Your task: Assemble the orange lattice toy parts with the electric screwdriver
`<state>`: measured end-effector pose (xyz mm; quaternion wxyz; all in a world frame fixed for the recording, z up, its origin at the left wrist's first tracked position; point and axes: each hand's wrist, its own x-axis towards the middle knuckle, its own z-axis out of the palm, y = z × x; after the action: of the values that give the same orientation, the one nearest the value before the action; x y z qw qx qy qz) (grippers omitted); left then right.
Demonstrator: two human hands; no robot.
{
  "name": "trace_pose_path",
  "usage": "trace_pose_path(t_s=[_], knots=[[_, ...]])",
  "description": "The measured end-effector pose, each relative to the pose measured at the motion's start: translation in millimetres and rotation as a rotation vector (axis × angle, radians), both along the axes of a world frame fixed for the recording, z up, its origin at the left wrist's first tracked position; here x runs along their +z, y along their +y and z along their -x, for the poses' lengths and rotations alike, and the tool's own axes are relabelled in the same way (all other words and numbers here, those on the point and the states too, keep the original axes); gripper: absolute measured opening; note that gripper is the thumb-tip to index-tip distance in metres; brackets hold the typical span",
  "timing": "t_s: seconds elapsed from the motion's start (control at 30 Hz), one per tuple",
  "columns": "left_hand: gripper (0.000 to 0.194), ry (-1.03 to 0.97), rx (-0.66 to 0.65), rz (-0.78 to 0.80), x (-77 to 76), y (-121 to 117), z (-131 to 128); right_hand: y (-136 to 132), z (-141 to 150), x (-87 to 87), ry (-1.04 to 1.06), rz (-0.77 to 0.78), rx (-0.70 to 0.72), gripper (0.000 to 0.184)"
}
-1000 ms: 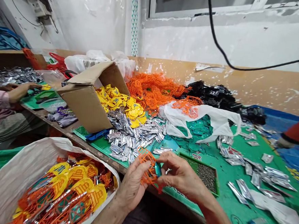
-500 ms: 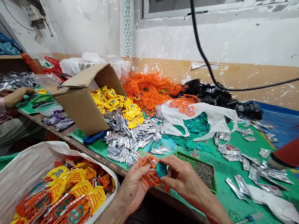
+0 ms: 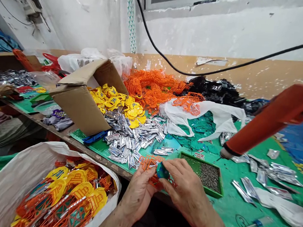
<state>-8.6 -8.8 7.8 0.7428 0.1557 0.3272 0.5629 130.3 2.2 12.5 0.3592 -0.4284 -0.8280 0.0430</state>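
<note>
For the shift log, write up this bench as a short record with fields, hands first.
Left hand: holding orange plastic lattice
Right hand: pinching teal plastic piece
Beside hands: green mesh tray of small grey parts
Lower left: white woven sack of yellow and orange pieces
Ahead: silver foil pieces, yellow plastic pieces, open brown cardboard box
Co-worker: red-orange sleeve

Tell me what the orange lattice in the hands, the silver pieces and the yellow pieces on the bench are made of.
The orange lattice looks like moulded plastic: thin, matt, evenly formed strands. The silver pieces look like metallised foil or film, bright and mirror-like with creased edges. The yellow pieces look like smooth, glossy plastic, though the exact type can't be told.
</note>
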Motion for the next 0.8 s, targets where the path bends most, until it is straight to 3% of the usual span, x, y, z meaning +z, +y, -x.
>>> trace_pose_path(t_s=[0.23, 0.43, 0.63, 0.8], knots=[[0.025, -0.003, 0.02, 0.002, -7.0, -2, -1, -3, 1, -5.5, -0.022, 0.037, -0.028, 0.043], [0.032, 0.031, 0.015, -0.035, -8.4, -3, -1, -6, 7, -6.4, -0.011, -0.059, -0.072, 0.055], [0.036, 0.07, 0.029, -0.072, -8.1, -5, -3, -14, 17, -2.0, 0.009, -0.22, -0.106, 0.052], [0.035, 0.109, 0.041, -0.089, -10.3, -4, -5, -19, 20, -3.8, 0.034, -0.188, -0.077, 0.052]])
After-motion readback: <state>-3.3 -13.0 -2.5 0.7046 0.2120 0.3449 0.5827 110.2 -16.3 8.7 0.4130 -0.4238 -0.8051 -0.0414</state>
